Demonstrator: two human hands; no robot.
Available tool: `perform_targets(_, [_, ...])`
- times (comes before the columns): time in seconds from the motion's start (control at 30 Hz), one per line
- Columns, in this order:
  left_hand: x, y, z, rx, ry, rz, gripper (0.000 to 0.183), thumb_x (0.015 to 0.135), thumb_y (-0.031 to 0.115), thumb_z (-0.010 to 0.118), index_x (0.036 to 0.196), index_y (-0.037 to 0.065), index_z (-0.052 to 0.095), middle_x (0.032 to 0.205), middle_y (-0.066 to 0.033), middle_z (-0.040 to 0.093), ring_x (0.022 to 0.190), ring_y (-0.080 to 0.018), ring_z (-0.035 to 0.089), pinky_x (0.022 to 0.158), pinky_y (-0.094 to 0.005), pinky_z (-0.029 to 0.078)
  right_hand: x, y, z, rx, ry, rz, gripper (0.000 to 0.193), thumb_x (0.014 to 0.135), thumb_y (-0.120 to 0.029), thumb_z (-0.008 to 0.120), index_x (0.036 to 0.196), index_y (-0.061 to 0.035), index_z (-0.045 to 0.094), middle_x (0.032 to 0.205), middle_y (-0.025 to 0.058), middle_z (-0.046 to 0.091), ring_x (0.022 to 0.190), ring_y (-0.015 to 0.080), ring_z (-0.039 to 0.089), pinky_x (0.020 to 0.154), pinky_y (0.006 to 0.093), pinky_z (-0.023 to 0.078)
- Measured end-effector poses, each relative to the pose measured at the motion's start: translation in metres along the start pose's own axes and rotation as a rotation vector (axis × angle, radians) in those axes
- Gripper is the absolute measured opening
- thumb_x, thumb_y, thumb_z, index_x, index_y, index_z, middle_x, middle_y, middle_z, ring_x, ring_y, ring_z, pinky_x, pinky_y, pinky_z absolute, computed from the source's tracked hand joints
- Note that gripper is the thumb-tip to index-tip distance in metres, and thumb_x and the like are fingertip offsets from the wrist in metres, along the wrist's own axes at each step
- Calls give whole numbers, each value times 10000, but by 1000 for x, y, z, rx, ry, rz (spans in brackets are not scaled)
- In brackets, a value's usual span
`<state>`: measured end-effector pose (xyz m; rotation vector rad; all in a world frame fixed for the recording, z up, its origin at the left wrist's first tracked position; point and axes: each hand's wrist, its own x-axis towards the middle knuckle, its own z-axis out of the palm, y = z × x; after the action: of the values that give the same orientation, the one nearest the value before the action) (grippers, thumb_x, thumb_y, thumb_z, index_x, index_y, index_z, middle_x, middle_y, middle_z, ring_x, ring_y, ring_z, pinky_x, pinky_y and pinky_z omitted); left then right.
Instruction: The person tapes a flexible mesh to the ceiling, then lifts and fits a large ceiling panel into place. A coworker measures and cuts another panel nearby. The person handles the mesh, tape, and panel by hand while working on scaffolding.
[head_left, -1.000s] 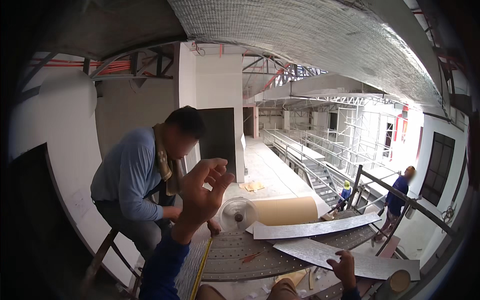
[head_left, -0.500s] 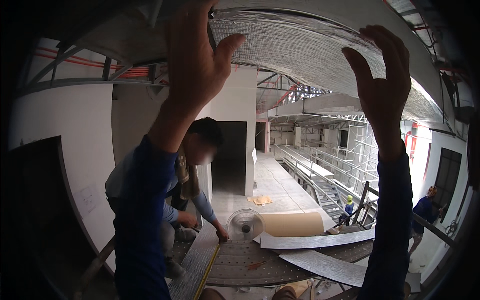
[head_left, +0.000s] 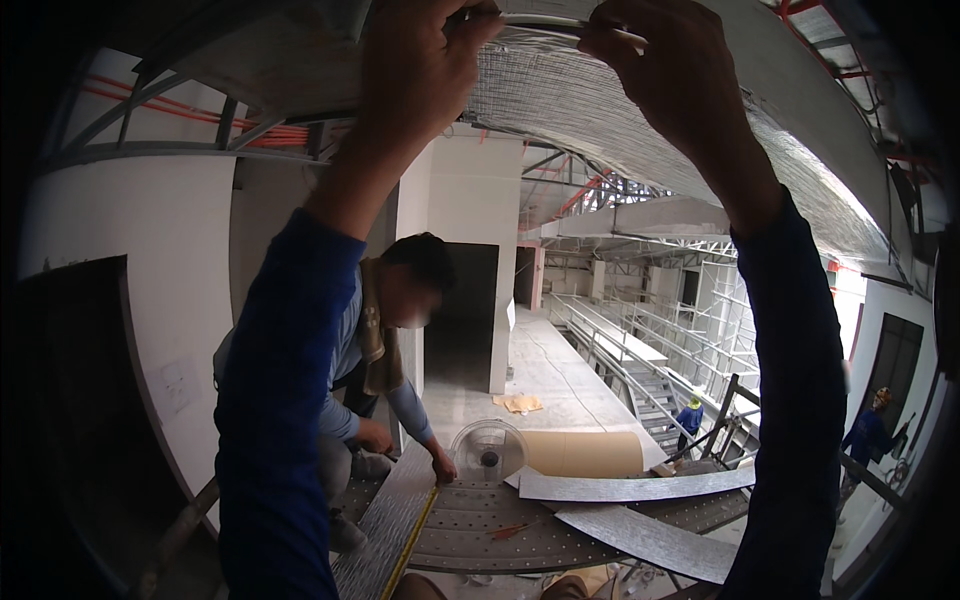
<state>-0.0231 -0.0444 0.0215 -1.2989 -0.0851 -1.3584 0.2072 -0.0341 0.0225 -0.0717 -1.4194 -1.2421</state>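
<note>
Both hands are raised at the upper rim of the view. The left hand (head_left: 425, 75) is curled with its thumb near the fingers, but whether it is closed on anything cannot be told, since its fingertips are partly cut off. The right hand (head_left: 680, 75) appears to be pinched, thumb against fingers, on a thin pale edge (head_left: 545, 20) that is stretched between the two hands. Just behind it, overhead, a foil-faced covering (head_left: 560, 95) is carried back toward the right.

Much of the overhead surface in view is already faced with foil; no fastening can be made out at the held edge, so that part is judged unfinished.

Below, along the left edge of a perforated platform (head_left: 470, 525), a silvery strip (head_left: 385, 530) is laid, with a yellow tape measure (head_left: 412, 545) along its side. The tape's far end is touched by the hand of a crouching co-worker (head_left: 350, 360); measuring is judged to be under way there. Toward the right edge, two loose silvery strips, an upper one (head_left: 620, 488) and a lower one (head_left: 650, 545), are laid partly crossed, not mounted.

Past the far edge, a tan roll (head_left: 590, 453) is seen, then a stairway (head_left: 650, 400) and pale scaffolding (head_left: 625, 330).
</note>
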Motion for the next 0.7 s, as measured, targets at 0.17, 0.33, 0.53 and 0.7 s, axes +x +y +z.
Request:
perform_targets(0.17, [3, 3, -2, -105, -20, -107, 95, 899, 57, 698, 876, -27, 659, 839, -151, 679, 805, -277, 696, 724, -374, 537, 6, 5, 3, 25, -10, 13, 160, 844, -165, 777, 808, -14, 740, 855, 146, 692, 873, 348, 654, 826, 458, 493])
perform_targets(0.33, [6, 5, -3, -48, -29, -202, 102, 894, 66, 709, 876, -34, 703, 799, -155, 705, 750, -265, 706, 696, -364, 541, 10, 6, 6, 78, -16, 10, 178, 850, -156, 768, 800, 13, 740, 830, 163, 690, 851, 357, 656, 779, 457, 511])
perform_targets(0.53, [7, 6, 0, -49, -2, -225, 112, 880, 75, 726, 869, -36, 738, 785, -160, 735, 714, -250, 722, 660, -357, 541, 9, 4, 5, 58, -11, 53, 168, 861, -149, 755, 810, 11, 752, 832, 170, 687, 849, 351, 648, 790, 456, 508])
perform_targets(0.7, [8, 7, 3, -53, 31, -219, 113, 857, 59, 736, 837, -52, 741, 745, -161, 734, 672, -238, 718, 626, -352, 538, 8, 4, 14, 80, 67, 19, 172, 862, -151, 743, 804, 10, 754, 818, 170, 679, 832, 354, 637, 784, 459, 503])
